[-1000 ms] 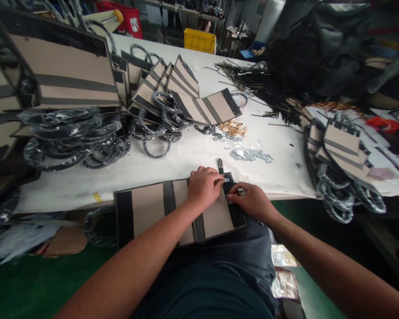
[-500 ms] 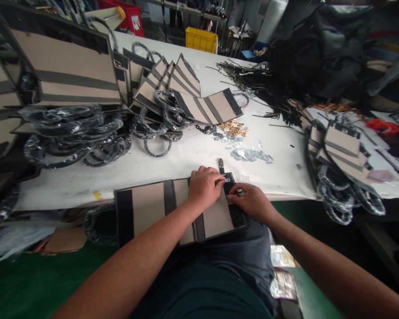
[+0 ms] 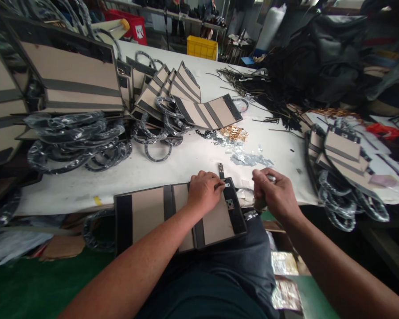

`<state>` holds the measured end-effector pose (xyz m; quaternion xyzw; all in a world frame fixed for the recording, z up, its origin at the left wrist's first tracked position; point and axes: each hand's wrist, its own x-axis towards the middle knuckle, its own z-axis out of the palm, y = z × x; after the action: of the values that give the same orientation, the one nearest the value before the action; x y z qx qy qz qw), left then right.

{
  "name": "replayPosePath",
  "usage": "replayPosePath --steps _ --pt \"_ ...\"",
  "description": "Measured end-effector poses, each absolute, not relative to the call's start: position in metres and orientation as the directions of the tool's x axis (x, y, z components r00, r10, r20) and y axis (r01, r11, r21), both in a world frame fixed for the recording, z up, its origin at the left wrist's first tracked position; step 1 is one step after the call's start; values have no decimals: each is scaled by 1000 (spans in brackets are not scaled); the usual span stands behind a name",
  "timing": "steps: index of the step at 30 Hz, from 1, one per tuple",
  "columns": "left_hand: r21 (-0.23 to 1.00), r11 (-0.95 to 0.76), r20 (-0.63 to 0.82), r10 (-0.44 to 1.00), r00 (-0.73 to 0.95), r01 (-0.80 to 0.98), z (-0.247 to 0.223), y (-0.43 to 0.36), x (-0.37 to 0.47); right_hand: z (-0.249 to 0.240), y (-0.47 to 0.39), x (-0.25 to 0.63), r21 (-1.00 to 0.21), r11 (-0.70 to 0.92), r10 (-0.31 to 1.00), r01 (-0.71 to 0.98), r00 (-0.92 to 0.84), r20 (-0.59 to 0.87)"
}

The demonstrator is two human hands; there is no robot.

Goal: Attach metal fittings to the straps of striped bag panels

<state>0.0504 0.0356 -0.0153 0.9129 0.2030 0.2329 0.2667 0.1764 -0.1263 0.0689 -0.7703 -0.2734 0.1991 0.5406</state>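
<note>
An open bag panel [image 3: 148, 208], beige with black strips, lies across my lap and the table's front edge. My left hand [image 3: 204, 190] rests over it, thumb and finger pinching a small metal plate [image 3: 227, 184] at its upper right black edge. Lower on that same strip sits a square metal plate [image 3: 230, 204]. A short strap with a metal clasp [image 3: 221, 169] sticks out from the panel's top. To the right, clear of the panel, my right hand [image 3: 275, 189] is closed around a tool with a rounded metal end [image 3: 271, 178]; the rest is mostly hidden.
Loose silver plates [image 3: 251, 158] and gold-coloured pieces [image 3: 233, 133] lie on the white table [image 3: 193, 155] beyond my hands. Plastic-wrapped handles [image 3: 69, 141] and bag panels [image 3: 83, 66] pile up at left. More bag pieces [image 3: 342, 150] hang over the right edge. Black straps [image 3: 269, 93] lie behind.
My right hand has lifted off the panel and moved right with the tool, uncovering the square metal plate. My left hand keeps its pinch in nearly the same place.
</note>
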Motion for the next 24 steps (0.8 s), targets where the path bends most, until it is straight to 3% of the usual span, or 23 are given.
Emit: replayPosePath --steps 2,4,10,15,19,24 --pt "588 -768 310 504 807 254 -15 36 51 77 -114 180 -975 -72 596 209 793 126" --pt "592 -764 302 505 809 256 -14 37 52 77 -98 184 -971 22 548 239 809 212" --pt "576 -773 302 503 810 265 -12 37 53 40 -68 204 -972 34 489 234 844 220" --pt "581 -772 302 500 812 259 -13 37 54 17 -76 210 -975 -105 625 195 775 88" --pt "574 -777 303 495 814 259 -14 39 54 13 -74 213 -925 -275 730 263 683 -23" --pt "567 -782 307 492 815 258 -15 39 52 18 -68 221 -847 -333 830 415 556 -54"
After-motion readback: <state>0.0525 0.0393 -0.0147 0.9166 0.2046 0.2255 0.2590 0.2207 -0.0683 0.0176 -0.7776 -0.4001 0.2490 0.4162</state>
